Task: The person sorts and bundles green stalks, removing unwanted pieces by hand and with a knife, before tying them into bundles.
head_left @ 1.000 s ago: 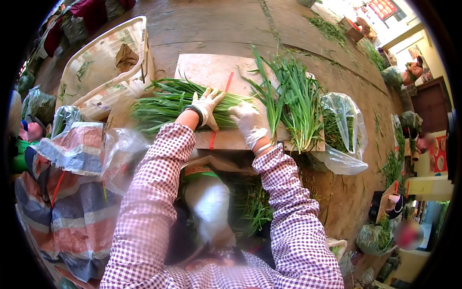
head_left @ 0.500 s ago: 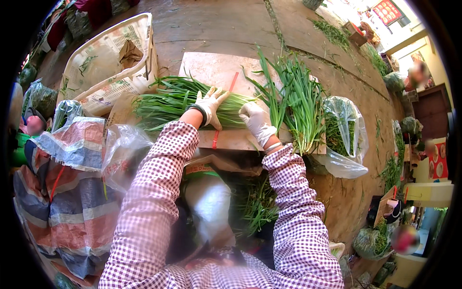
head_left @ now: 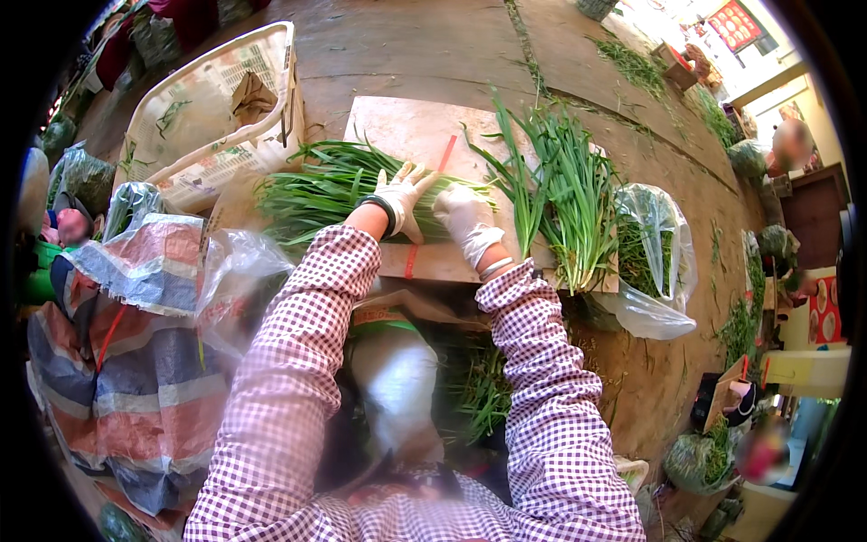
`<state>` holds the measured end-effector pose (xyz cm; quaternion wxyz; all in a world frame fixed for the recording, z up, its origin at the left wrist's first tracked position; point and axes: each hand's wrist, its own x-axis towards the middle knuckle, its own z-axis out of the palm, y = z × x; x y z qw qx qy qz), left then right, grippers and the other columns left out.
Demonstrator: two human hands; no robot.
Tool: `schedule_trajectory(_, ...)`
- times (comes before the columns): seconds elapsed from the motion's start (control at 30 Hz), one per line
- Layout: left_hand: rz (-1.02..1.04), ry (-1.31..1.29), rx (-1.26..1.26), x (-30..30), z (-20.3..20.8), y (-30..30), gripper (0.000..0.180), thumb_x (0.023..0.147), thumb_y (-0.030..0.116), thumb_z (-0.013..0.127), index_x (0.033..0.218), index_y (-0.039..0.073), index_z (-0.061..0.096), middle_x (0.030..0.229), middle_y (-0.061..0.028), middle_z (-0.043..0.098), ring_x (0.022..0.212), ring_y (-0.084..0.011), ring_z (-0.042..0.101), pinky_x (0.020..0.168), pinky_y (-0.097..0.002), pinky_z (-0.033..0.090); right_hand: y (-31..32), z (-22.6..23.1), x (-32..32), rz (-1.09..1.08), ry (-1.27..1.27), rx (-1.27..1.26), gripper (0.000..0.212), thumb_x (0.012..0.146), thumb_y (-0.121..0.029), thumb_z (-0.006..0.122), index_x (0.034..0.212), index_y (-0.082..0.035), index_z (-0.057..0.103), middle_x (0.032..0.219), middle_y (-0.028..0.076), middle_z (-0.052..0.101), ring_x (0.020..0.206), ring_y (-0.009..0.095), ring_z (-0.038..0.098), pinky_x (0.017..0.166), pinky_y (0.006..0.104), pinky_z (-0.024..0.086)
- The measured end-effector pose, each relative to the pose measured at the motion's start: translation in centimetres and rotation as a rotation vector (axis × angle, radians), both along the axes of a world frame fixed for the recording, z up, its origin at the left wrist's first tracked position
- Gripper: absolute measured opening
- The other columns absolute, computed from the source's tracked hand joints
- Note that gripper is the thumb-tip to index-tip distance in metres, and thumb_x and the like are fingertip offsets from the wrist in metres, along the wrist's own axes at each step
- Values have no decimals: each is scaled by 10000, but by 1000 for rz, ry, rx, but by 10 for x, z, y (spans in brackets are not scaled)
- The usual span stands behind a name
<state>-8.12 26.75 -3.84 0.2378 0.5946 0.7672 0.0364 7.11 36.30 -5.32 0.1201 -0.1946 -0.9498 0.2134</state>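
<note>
A bunch of long green garlic chives [head_left: 312, 199] lies across a pale board [head_left: 388, 117], leaves to the left and pale stalk ends to the right. My left hand [head_left: 402, 191], in a whitish glove with a dark band at the wrist, rests on the bunch with fingers spread. At the pale ends, my right hand [head_left: 465, 217], gloved too, has its fingers curled round the stalks; the fingertips are partly hidden. A red strip [head_left: 446, 155] runs over the board and passes beneath the bunch. To the right lies a looser pile of chives [head_left: 578, 190].
A cream plastic basket [head_left: 203, 126] stands at the far left. Nearer on the left are a clear plastic bag [head_left: 237, 280] and a striped woven sack [head_left: 153, 361]. Right of the board sits a clear bag of greens [head_left: 664, 244]. More greens [head_left: 483, 393] lie below the board.
My right hand has shifted left along the pale stalk ends, closer to my left hand. My left hand stays spread on the bunch. The whole view has shifted slightly.
</note>
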Motion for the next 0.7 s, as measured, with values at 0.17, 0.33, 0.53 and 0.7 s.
schedule_trajectory(0.17, -3, -9, 3, 2, 0, 1, 1319, 439, 370, 924, 1527, 209, 198, 1586, -113, 189, 1475, -330, 96, 1148, -603, 110, 11, -5, 15, -21, 115, 29, 69, 779, -118, 665, 832, -87, 633, 873, 123, 619, 797, 325, 616, 716, 394, 493)
schedule_trajectory(0.33, 10, -19, 15, -1, -1, -1, 1318, 444, 372, 924, 1528, 212, 193, 1589, -108, 186, 1478, -326, 85, 1144, -611, 105, 0, 22, 61, 123, 19, -227, 100, 805, -114, 675, 849, -34, 633, 807, 147, 631, 784, 306, 631, 721, 379, 500)
schedule_trajectory(0.53, 5, 4, -5, 1, 1, 0, 1313, 451, 382, 922, 1529, 217, 191, 1591, -101, 181, 1479, -323, 84, 1143, -614, 103, -77, 51, 149, 537, -651, -633, 152, 822, -188, 670, 883, -49, 665, 769, 114, 645, 699, 268, 612, 685, 349, 506)
schedule_trajectory(0.7, 10, 9, 0, 0, -4, -1, 1315, 453, 387, 922, 1529, 223, 184, 1592, -95, 179, 1479, -321, 81, 1146, -607, 107, -59, 39, 164, 492, -722, -485, 201, 808, -277, 668, 845, -84, 712, 750, 125, 670, 697, 250, 650, 670, 351, 518)
